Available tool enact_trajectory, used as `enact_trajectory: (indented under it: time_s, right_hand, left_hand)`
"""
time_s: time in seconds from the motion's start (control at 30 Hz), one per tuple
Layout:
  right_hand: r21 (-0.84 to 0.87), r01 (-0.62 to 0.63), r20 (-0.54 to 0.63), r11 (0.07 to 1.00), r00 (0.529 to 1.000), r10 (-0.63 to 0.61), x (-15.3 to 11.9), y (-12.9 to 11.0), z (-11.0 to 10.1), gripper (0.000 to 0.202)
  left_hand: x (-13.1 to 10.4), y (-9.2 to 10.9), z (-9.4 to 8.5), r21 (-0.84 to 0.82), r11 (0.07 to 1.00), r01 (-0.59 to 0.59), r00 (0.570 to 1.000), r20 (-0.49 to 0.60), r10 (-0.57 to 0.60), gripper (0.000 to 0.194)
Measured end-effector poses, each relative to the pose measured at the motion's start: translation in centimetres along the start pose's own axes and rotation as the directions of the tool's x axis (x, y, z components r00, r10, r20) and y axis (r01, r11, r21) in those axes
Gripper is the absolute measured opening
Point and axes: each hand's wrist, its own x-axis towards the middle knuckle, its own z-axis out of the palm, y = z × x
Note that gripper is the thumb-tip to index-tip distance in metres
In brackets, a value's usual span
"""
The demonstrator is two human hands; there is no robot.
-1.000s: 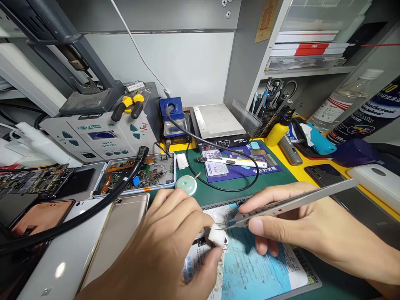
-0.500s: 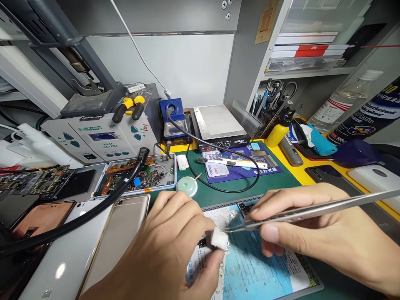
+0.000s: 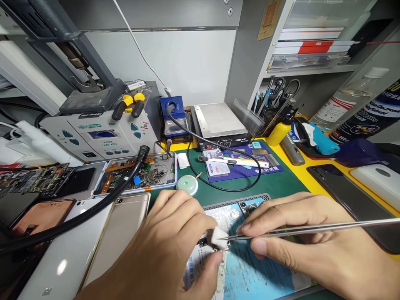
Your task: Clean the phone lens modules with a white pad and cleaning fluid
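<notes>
My left hand (image 3: 178, 237) is closed, with forefinger and thumb at either side of a small white cotton-like piece (image 3: 220, 238). Part of the forefinger's tip is hidden behind that piece. My right hand (image 3: 300, 237) pinches a pair of metal tweezers (image 3: 312, 228) between thumb and fingers. The tweezers point left, and their tip lies against the white piece. Small dark parts (image 3: 203, 241) show beside and under the white piece; what they belong to is mostly covered. Below both hands lies a blue and white printed mat (image 3: 250, 266).
Phones (image 3: 125, 229) lie at left beside a tray of circuit boards (image 3: 150, 173). A black hose (image 3: 103, 212) crosses there. Behind are a rework station (image 3: 106, 137), a soldering iron stand (image 3: 171, 112), a heating plate (image 3: 218, 121) and a brush (image 3: 234, 161). Bottles (image 3: 340, 104) stand at right.
The tweezers have swung to a flatter angle, and their tip has moved left onto the white piece. My right hand has shifted slightly down with them. My left hand has hardly moved.
</notes>
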Motion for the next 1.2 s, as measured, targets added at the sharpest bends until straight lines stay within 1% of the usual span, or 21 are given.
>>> enact_trajectory:
  time_s: [0.03, 0.13, 0.27, 0.4, 0.5, 0.63, 0.7, 0.83, 0.9, 0.97, 1.07, 1.13, 1.2]
  right_hand:
    - [-0.001, 0.0, -0.004, 1.0, 1.0, 0.0, 0.05, -0.06, -0.01, 0.011]
    - [0.003, -0.001, -0.008, 1.0, 1.0, 0.001, 0.14, -0.16, 0.0, 0.01]
    - [0.003, -0.026, 0.01, 1.0, 1.0, 0.025, 0.16, -0.03, 0.12, 0.011]
    - [0.037, -0.07, 0.015, 0.997, 0.997, 0.069, 0.1, 0.16, 0.21, 0.011]
    - [0.037, -0.069, 0.008, 0.997, 0.998, 0.069, -0.02, 0.15, 0.12, 0.009]
    - [0.014, -0.067, 0.007, 0.998, 0.998, 0.067, -0.16, 0.1, 0.09, 0.009]
    - [0.005, -0.067, 0.001, 0.998, 0.998, 0.067, -0.21, 0.12, 0.18, 0.008]
    - [-0.005, -0.066, -0.006, 0.998, 0.998, 0.066, -0.32, 0.23, 0.35, 0.008]
    - [-0.02, -0.066, -0.009, 0.998, 0.998, 0.066, -0.45, 0.29, 0.37, 0.008]
    - [-0.039, -0.067, -0.015, 0.997, 0.998, 0.067, -0.61, 0.36, 0.34, 0.008]
    - [-0.048, -0.069, -0.024, 0.996, 0.997, 0.068, -0.75, 0.44, 0.29, 0.007]
    - [-0.039, -0.079, -0.014, 0.996, 0.997, 0.078, -0.67, 0.42, 0.28, 0.009]
    - [-0.009, -0.092, 0.011, 0.996, 0.996, 0.092, -0.51, 0.33, 0.27, 0.01]
  left_hand:
    - [0.01, -0.12, -0.05, -0.007, 1.0, -0.017, 1.0, 0.0, 0.017, 0.02]
    - [0.11, -0.4, -0.28, -0.032, 0.998, -0.047, 0.998, 0.049, 0.048, 0.019]
    - [0.26, -0.2, -0.45, -0.022, 1.0, -0.011, 0.997, 0.073, 0.012, 0.013]
    - [0.43, -0.03, -0.26, 0.043, 0.998, -0.05, 0.998, 0.035, 0.049, 0.01]
    - [0.55, -0.15, -0.05, 0.081, 0.994, -0.071, 0.997, 0.008, 0.071, 0.009]
    - [0.55, -0.17, -0.01, 0.095, 0.993, -0.075, 0.997, 0.002, 0.075, 0.009]
    - [0.47, -0.07, -0.12, 0.091, 0.993, -0.071, 0.997, 0.014, 0.07, 0.01]
    - [0.32, 0.0, -0.33, 0.07, 0.997, -0.042, 0.996, 0.082, 0.036, 0.014]
    - [0.31, -0.08, -0.26, 0.059, 0.997, -0.046, 0.994, 0.099, 0.04, 0.014]
    - [0.33, -0.18, -0.12, 0.053, 0.997, -0.055, 0.994, 0.092, 0.05, 0.013]
    - [0.35, -0.18, -0.02, 0.053, 0.998, -0.038, 0.996, 0.086, 0.033, 0.014]
    - [0.31, -0.08, -0.11, 0.026, 0.999, -0.046, 0.995, 0.085, 0.043, 0.014]
    - [0.25, 0.04, -0.24, -0.018, 0.999, -0.029, 0.996, 0.079, 0.03, 0.014]
